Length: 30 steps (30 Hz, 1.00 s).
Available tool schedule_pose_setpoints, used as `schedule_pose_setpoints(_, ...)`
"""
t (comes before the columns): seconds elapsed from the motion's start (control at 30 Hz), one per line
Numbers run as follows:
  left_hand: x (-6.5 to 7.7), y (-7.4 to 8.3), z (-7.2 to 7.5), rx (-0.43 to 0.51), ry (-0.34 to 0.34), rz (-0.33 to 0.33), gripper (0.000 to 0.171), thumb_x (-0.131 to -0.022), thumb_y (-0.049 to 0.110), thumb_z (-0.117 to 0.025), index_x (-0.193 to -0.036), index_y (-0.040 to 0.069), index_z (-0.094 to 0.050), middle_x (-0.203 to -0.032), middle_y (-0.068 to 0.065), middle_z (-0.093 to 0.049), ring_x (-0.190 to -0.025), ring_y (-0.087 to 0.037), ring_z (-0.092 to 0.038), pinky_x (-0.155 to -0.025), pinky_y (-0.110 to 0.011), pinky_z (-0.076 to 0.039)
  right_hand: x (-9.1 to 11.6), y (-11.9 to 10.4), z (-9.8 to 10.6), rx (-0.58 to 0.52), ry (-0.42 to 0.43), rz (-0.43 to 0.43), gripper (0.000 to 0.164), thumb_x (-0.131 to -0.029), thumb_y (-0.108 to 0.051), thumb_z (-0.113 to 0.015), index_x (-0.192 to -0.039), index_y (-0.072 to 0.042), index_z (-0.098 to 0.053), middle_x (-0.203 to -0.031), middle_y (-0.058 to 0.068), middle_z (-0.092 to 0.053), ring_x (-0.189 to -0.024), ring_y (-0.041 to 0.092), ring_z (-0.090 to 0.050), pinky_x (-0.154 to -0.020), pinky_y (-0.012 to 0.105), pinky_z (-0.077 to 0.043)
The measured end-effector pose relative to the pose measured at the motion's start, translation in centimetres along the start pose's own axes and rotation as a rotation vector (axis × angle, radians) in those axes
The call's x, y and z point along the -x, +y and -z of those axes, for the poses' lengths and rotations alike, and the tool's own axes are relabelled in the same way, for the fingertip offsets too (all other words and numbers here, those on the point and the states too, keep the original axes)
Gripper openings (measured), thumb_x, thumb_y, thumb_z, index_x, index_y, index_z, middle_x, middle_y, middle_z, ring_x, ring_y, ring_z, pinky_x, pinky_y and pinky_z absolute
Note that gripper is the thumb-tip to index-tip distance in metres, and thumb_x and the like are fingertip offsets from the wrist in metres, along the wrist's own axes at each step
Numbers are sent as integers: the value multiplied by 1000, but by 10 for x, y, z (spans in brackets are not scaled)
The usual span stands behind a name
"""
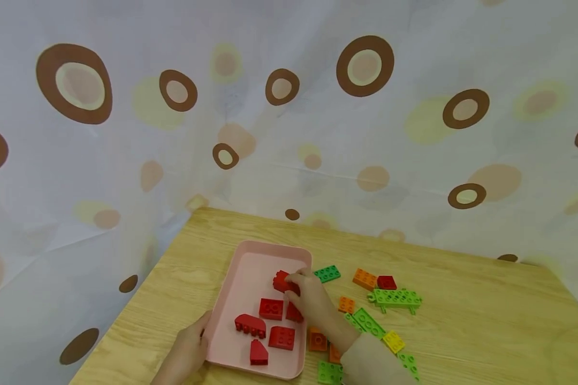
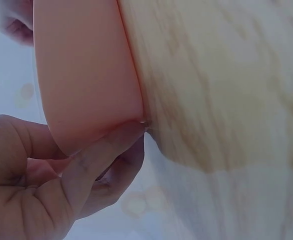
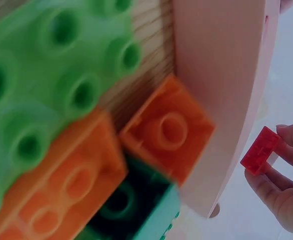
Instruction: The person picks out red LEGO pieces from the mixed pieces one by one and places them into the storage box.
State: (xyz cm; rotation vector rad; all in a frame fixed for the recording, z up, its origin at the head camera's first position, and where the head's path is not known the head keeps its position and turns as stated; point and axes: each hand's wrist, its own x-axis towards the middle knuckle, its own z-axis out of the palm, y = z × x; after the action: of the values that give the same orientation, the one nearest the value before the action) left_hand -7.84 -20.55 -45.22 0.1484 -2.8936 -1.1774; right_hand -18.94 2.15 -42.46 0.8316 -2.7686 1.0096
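A pink tray (image 1: 252, 256) lies on the table with several red bricks in it, among them a curved one (image 1: 250, 324) and a slanted one (image 1: 258, 353). My left hand (image 1: 185, 345) grips the tray's near left side, thumb and fingers pinching its edge in the left wrist view. Over the tray's right part, my right hand (image 1: 312, 299) pinches a red brick (image 3: 260, 150) between thumb and fingers. Another red brick (image 1: 294, 313) is partly hidden under that hand.
Loose bricks lie right of the tray: green (image 1: 328, 274), orange (image 1: 364, 278), yellow (image 1: 393, 341) and red (image 1: 387, 282). A light green wheel-base piece (image 1: 396, 299) is there too. A spotted cloth (image 1: 318, 133) hangs behind the wooden table (image 1: 481, 321).
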Motion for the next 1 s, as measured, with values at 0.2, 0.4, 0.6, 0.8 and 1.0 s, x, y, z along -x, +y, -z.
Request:
schedule_pose_setpoints(0.2,-1,2,0,13,12,-6,44,-78,-10,-43,-122,-9,-41,-111,-32,-52,-99,-34,-50,-83,-47,-44,-12,-21,-14,5,25,104,17,-74,-6,-66,-91,-2,-63,-88,9,-55,-79,20,-52,-69,27,-50)
schedule_pose_setpoints(0.4,0,1,1,46,27,-17,43,-78,-11,-42,-121,-8,-43,-110,-30,-54,-96,-32,-51,-81,-46,-46,-22,-40,-25,-35,-15,106,20,-75,-7,-65,-94,-2,-63,-90,9,-55,-80,19,-53,-70,24,-49)
schedule_pose_setpoints(0.6,0,-1,2,37,21,-16,44,-77,-12,-45,-121,-11,-41,-110,-33,-52,-97,-34,-51,-80,-45,-46,-29,-51,-40,-68,-88,69,21,-76,-7,-65,-96,-2,-61,-93,8,-53,-82,18,-52,-71,21,-47)
schedule_pose_setpoints(0.8,-1,-2,1,16,32,-22,44,-76,-12,-47,-120,-10,-42,-112,-32,-51,-99,-35,-50,-81,-46,-45,-37,-60,-50,-1,-95,154,20,-75,-6,-66,-93,-3,-59,-90,7,-52,-80,16,-51,-69,17,-46)
schedule_pose_setpoints(1.0,-1,-2,3,16,30,-22,44,-76,-11,-46,-120,-11,-42,-110,-31,-53,-97,-34,-51,-80,-45,-46,-41,-59,-55,16,-123,145,18,-74,-6,-66,-83,-6,-51,-81,3,-47,-73,14,-46,-61,16,-43)
